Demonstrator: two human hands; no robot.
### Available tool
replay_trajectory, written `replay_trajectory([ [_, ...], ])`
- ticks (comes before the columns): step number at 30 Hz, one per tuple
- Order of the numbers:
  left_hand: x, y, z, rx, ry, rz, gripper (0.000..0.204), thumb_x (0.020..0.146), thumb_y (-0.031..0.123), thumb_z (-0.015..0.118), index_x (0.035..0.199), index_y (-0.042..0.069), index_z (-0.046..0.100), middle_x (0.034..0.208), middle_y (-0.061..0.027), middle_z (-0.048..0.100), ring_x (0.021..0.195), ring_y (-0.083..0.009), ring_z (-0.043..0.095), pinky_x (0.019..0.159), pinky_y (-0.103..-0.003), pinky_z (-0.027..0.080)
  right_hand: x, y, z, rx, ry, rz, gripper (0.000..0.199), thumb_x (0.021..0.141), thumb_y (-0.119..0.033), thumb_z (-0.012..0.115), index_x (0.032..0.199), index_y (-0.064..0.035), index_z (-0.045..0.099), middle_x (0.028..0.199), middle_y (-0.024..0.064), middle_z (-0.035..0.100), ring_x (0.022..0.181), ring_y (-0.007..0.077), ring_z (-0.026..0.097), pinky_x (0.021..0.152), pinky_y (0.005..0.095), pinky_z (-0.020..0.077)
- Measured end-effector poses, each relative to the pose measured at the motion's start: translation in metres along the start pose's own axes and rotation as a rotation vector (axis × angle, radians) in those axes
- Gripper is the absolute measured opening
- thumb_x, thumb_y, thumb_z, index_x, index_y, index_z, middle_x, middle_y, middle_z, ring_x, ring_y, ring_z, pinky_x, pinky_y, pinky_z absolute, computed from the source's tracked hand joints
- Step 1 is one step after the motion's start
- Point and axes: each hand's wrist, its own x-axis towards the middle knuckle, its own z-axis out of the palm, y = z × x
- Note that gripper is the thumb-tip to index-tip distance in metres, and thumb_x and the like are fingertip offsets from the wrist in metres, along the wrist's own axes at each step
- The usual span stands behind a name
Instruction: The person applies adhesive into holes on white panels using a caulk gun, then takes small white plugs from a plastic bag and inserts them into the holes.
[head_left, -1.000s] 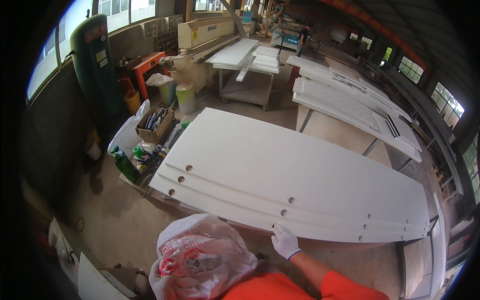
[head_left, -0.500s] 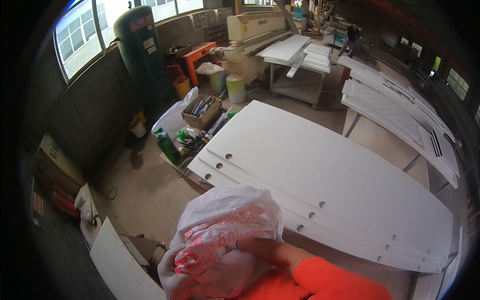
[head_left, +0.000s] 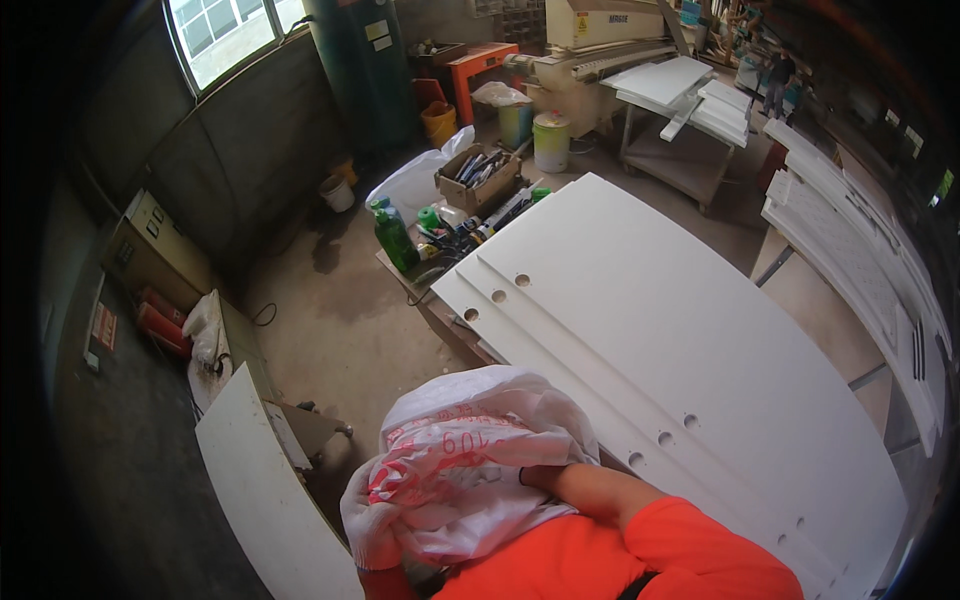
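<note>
White plastic bag [head_left: 480,430] held at the person's orange shirt [head_left: 550,555], beside stacked white panels [head_left: 700,330].
The gloved left grip [head_left: 372,530] is closed on the bag's near-left edge; the right forearm [head_left: 580,488] reaches into the bag, hiding the right grip, so whether that one is open or closed I cannot tell. The panels, with round holes along their stepped edges, lie on a table [head_left: 448,332], a green bottle [head_left: 395,240] and open box [head_left: 478,180] near their far-left end.

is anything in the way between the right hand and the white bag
Nothing visible is: the right forearm reaches straight to the white bag, whose folds hide the right hand itself. The left hand holds the bag's left side, apart from that forearm.
</note>
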Motion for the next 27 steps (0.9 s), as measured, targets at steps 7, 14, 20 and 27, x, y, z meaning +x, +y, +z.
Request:
replay_trajectory([
  [7,0.07,-0.001,-0.017,0.098,-0.086,-0.016,0.07,0.066,0.002,0.057,0.134,-0.013,0.062,0.124,-0.019,0.072,0.112,-0.0271,0.073,0.104,-0.036,0.057,0.042,-0.001,-0.005,0.054,-0.015,0.021,0.028,0.101,-0.027,0.059,0.11,-0.0095,0.078,0.109,0.0161,0.076,0.104,0.037,0.071,0.092,0.0449,0.0541],
  [14,0.185,0.033,-0.069,0.106,-0.046,-0.094,0.072,0.066,0.002,0.055,0.136,-0.013,0.061,0.125,-0.0184,0.073,0.113,-0.0274,0.072,0.104,-0.034,0.056,0.104,-0.05,-0.025,0.236,-0.003,-0.188,0.028,0.101,-0.027,0.06,0.11,-0.0094,0.079,0.108,0.0165,0.076,0.105,0.0372,0.071,0.092,0.0443,0.0537],
  [20,0.271,0.029,-0.162,0.089,-0.055,-0.059,0.071,0.069,0.003,0.057,0.137,-0.012,0.061,0.127,-0.0186,0.071,0.115,-0.0272,0.071,0.106,-0.035,0.055,0.102,-0.055,-0.165,0.474,0.725,0.277,0.029,0.093,-0.024,0.071,0.113,-0.0053,0.08,0.102,0.0207,0.078,0.098,0.0365,0.076,0.087,0.0456,0.0583],
  [27,0.305,0.037,-0.178,0.187,-0.005,-0.082,0.061,0.068,-0.001,0.067,0.129,-0.01,0.066,0.122,-0.0149,0.07,0.111,-0.0225,0.07,0.1,-0.033,0.056,0.218,0.008,-0.159,0.068,0.757,0.465,0.026,0.089,-0.03,0.074,0.101,-0.0081,0.081,0.103,0.0233,0.076,0.098,0.0413,0.074,0.088,0.0537,0.0573],
])
